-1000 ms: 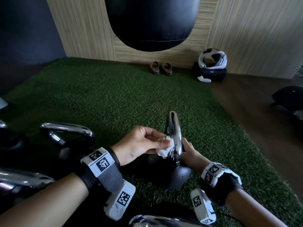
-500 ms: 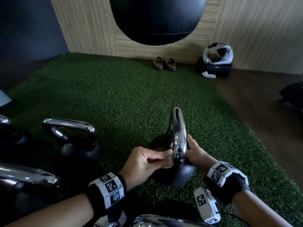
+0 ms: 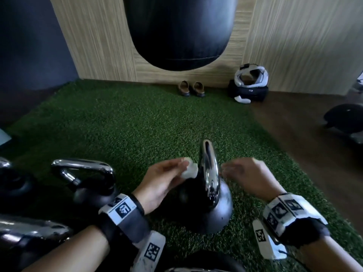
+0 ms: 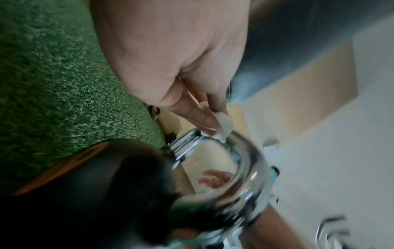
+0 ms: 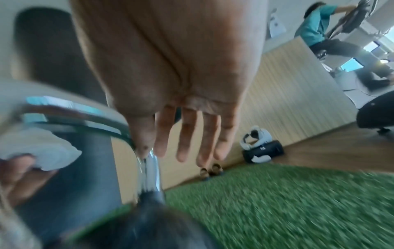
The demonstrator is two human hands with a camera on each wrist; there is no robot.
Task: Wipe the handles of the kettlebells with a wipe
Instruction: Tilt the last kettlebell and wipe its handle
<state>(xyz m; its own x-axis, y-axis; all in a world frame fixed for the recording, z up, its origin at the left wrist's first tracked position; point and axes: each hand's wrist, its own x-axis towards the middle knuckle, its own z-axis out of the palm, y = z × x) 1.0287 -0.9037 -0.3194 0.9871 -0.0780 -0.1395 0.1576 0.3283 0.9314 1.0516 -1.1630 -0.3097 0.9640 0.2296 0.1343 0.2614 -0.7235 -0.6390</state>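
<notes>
Down low, near the body: more kettlebells (image 3: 86, 183) in a bunch on the left, shiny handles up, likely waiting for a wipe; set close so both hands can get to them.

In the middle: one black kettlebell (image 3: 208, 209) sitting on the green grass mat (image 3: 127, 124), its shiny handle (image 3: 209, 169) standing up edge-on between both hands, easy to rub on both sides.

Left hand (image 3: 163, 183) just left of the handle; fingers pinching a small white wipe (image 3: 189, 170), held right beside the handle, touching or almost touching; too blurry to say which.

Right hand (image 3: 249, 177) just right of the handle; fingers straight and spread, holding nothing; thumb tip close by the chrome, maybe to keep the bell steady.

Farther back: a pair of shoes (image 3: 191, 89) by the wood wall; a white headset on a black bag (image 3: 248, 86); a big black punching bag (image 3: 176, 30) hanging above.
</notes>
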